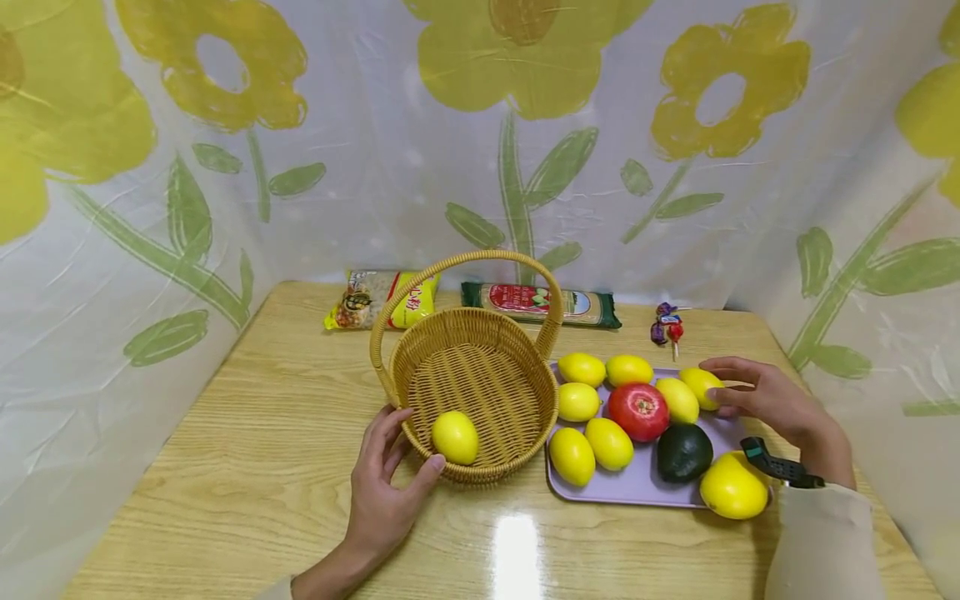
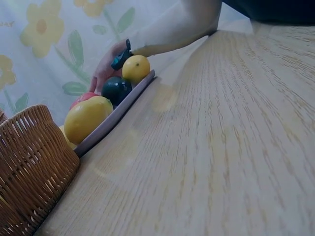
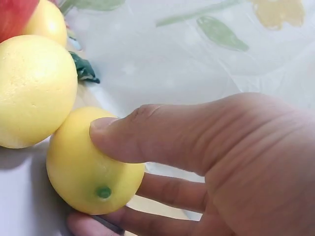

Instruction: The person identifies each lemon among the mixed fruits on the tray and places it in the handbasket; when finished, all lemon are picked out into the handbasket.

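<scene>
My right hand [image 1: 772,400] grips a lemon [image 3: 93,167] at the back right corner of the lilac tray [image 1: 630,493]. In the right wrist view its thumb lies over the lemon and the fingers curl beneath. My left hand [image 1: 386,487] holds the near left rim of the wicker basket [image 1: 480,333], thumb at the front and forefinger by the handle's base. Inside the basket lies one lemon [image 1: 455,437]. On the tray several more lemons [image 1: 572,456] surround a red pomegranate-like fruit [image 1: 637,412], with a dark green avocado [image 1: 684,452] and a larger round yellow fruit [image 1: 735,486] nearer the front.
Behind the basket lie a yellow food packet [image 1: 382,300] and a green-ended packet [image 1: 540,304]. Several wrapped lollipops [image 1: 667,323] lie behind the tray. A flowered curtain [image 1: 360,167] encloses the wooden table [image 1: 247,433] at the back and sides.
</scene>
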Motion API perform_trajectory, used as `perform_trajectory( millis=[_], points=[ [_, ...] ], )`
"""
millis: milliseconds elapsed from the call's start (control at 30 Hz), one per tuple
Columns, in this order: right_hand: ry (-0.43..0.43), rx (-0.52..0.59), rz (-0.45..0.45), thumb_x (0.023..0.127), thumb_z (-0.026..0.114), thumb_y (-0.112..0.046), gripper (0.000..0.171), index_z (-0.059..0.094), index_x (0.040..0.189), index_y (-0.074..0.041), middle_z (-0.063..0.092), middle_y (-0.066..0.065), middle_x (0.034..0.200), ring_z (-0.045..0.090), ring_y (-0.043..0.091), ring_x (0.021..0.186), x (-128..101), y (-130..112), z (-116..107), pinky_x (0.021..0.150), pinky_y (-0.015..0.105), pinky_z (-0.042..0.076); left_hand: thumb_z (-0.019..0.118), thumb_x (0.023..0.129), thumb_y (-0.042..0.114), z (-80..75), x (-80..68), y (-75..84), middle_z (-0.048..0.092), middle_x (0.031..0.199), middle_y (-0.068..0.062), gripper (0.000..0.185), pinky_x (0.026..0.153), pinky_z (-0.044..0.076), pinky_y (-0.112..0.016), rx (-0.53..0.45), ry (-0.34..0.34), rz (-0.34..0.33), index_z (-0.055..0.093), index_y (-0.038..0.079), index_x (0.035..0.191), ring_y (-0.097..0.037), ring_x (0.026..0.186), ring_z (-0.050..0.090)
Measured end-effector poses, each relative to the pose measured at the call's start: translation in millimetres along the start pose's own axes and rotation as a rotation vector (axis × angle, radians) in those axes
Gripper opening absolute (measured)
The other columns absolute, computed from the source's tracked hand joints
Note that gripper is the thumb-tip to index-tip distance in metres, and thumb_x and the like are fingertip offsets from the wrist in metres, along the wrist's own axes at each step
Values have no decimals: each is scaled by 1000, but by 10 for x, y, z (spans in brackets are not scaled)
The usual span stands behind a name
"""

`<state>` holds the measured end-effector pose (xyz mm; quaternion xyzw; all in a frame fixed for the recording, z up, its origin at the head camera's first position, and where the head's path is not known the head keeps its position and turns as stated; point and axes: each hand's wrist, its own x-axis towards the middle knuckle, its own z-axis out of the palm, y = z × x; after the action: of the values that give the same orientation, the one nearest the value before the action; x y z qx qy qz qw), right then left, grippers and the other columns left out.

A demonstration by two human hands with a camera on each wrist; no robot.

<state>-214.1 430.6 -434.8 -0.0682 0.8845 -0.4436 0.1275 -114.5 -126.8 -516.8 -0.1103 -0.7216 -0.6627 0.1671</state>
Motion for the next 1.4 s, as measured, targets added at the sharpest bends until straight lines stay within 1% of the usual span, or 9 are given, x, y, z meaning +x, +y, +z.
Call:
perform_trajectory(
  millis=[100, 233, 333, 500, 700, 867, 1033, 1233, 1400],
  points=[
    [42, -15, -20, 109, 71, -22, 60, 49, 159, 2, 55, 26, 155, 76, 12, 101, -49, -51, -39, 87, 31, 69, 80, 95, -2, -4, 1, -5, 28, 172, -27, 69, 123, 45, -20, 5, -7, 0, 48, -5, 155, -53, 158, 33],
    [126, -81, -90, 110, 70, -25, 54, 54, 159, -8, 61, -7, 148, 67, -6, 112, -147, -266, -83, 90, 17, 63, 80, 95, -2, -11, 1, -1, 28, 173, -25, 69, 123, 45, -19, 8, -11, -4, 49, -1, 156, -53, 158, 33],
    [180, -81, -206, 110, 68, -18, 49, 58, 157, -11, 62, -17, 143, 63, -11, 119, -176, -539, -31, 93, 10, 58, 80, 95, -2, -15, 6, 5, 28, 172, -25, 68, 123, 45, -18, 5, -11, 3, 50, 2, 156, -53, 158, 34],
    [134, -1, -401, 105, 69, 0, 46, 64, 150, -7, 66, -2, 146, 70, 6, 123, -124, -1043, 245, 102, 14, 59, 79, 95, -3, -13, 17, 9, 27, 172, -27, 68, 123, 45, -19, 3, -12, 13, 50, 4, 157, -52, 157, 35],
    [-119, 76, -493, 102, 74, 0, 45, 69, 144, -13, 70, 8, 142, 72, 21, 117, 65, -1441, 820, 98, 27, 66, 79, 95, -3, -13, 11, 0, 27, 172, -25, 68, 124, 44, -19, 3, -12, 4, 49, -1, 156, -52, 158, 34],
    [-265, 3, -544, 103, 77, -10, 43, 70, 145, -18, 71, 3, 144, 71, 20, 114, 161, -1632, 1340, 94, 29, 65, 80, 95, -2, -7, 4, -3, 28, 173, -23, 68, 124, 44, -19, 0, -13, -5, 50, 2, 156, -51, 158, 33],
    [-307, -52, -583, 105, 76, -19, 42, 69, 146, -22, 71, -3, 145, 69, 15, 117, 175, -1724, 1702, 103, 33, 63, 80, 96, -2, -4, 5, -1, 28, 173, -22, 68, 124, 44, -18, 0, -14, -4, 52, 9, 156, -52, 159, 32],
    [-356, -46, -620, 108, 74, -24, 44, 65, 151, -20, 68, 0, 151, 68, 18, 130, 170, -1768, 1842, 107, 42, 63, 80, 96, -2, -4, 8, -6, 29, 173, -20, 68, 123, 45, -18, 2, -11, -6, 52, 12, 156, -51, 159, 33],
    [-376, 0, -623, 107, 74, -18, 44, 66, 151, -14, 69, 2, 151, 70, 27, 132, 150, -1749, 1713, 112, 51, 61, 80, 95, -2, 1, 6, -15, 30, 172, -20, 67, 123, 45, -18, 1, -4, -3, 52, 4, 156, -50, 158, 35]
  ],
)
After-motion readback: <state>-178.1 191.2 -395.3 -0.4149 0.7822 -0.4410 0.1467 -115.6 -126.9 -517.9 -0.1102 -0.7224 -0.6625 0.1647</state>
